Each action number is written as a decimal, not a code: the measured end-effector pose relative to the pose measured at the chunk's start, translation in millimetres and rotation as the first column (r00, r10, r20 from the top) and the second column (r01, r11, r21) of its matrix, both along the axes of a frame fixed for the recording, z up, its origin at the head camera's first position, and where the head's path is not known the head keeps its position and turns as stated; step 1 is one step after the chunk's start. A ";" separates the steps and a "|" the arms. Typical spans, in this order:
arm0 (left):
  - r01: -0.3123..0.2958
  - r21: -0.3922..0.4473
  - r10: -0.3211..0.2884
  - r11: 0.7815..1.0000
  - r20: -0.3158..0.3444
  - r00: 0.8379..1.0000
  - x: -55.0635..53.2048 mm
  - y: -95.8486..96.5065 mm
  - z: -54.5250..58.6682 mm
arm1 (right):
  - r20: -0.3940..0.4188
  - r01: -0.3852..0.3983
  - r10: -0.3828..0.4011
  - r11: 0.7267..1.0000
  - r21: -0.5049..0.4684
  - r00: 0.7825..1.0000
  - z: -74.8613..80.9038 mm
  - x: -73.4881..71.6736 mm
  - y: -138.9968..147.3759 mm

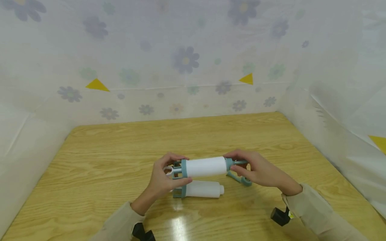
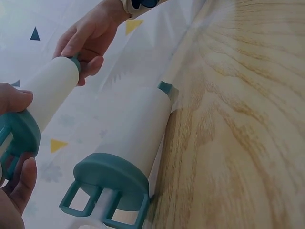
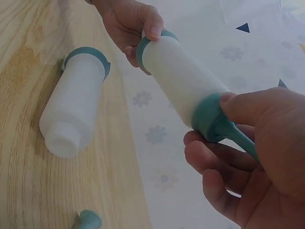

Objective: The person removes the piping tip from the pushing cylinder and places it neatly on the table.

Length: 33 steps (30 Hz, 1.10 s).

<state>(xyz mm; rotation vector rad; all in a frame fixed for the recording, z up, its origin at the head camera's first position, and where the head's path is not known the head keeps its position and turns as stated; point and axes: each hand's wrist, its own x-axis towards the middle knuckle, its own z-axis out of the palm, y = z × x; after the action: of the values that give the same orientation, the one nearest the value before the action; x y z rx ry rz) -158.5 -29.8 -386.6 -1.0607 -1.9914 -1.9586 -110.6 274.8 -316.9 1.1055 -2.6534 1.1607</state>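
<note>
A white syringe-like tube (image 1: 206, 166) with teal ends is held just above the table, lying nearly level between both hands. My left hand (image 1: 163, 175) grips its teal slotted collar (image 1: 184, 168), with fingers and thumb on opposite sides. At the other end my right hand (image 1: 256, 169) pinches the teal cap (image 3: 209, 117), from which a thin stem runs back toward the palm. A second such tube (image 1: 203, 189) lies on the table below, its white neck (image 3: 64, 140) bare. Near the right hand lies a loose teal cap with a stem (image 1: 246, 181).
The wooden table (image 1: 120, 144) is enclosed by white sheeting (image 1: 135, 57) printed with flowers at the back and sides. Yellow triangles (image 1: 97, 85) mark the sheeting. A black camera (image 1: 280, 216) hangs from the right wrist.
</note>
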 end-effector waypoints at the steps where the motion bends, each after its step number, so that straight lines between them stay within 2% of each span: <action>1: -0.001 -0.001 0.001 1.000 -0.001 1.000 -0.1 0.0 -0.1 | -0.012 -0.003 0.003 1.000 -0.004 1.000 -0.5 -0.1 -0.2; 6: -0.005 -0.005 0.005 1.000 0.001 1.000 0.4 -0.1 -0.1 | -0.029 -0.016 0.016 1.000 -0.018 0.999 -1.8 -0.3 -0.3; 13: 0.005 0.005 -0.005 1.000 -0.004 1.000 1.1 0.5 0.8 | 0.004 -0.032 0.032 0.999 -0.021 0.999 -0.9 0.1 -1.0; 21: 0.018 0.010 -0.018 1.000 -0.021 1.000 2.2 1.8 1.4 | 0.024 -0.029 0.029 0.999 0.026 0.999 -2.1 -0.6 1.1; 24: 0.020 0.001 -0.020 1.000 -0.011 1.000 2.2 1.8 1.0 | -0.006 -0.027 0.028 0.999 0.020 1.000 -4.3 -0.6 1.2; 30: 0.003 -0.005 -0.003 1.000 -0.013 1.000 3.1 1.7 1.6 | -0.121 -0.011 0.005 0.999 -0.050 0.993 -11.4 0.1 -0.2; 33: -0.010 -0.017 0.010 1.000 0.005 1.000 3.1 1.7 2.8 | -0.134 0.002 -0.016 0.995 -0.104 0.991 -13.8 0.7 -1.6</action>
<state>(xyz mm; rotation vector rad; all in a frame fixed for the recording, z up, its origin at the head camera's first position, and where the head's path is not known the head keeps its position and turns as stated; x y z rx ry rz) -155.3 -28.1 -383.8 -1.0485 -2.0154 -1.9451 -110.0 273.2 -330.8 1.1104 -2.4661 1.1627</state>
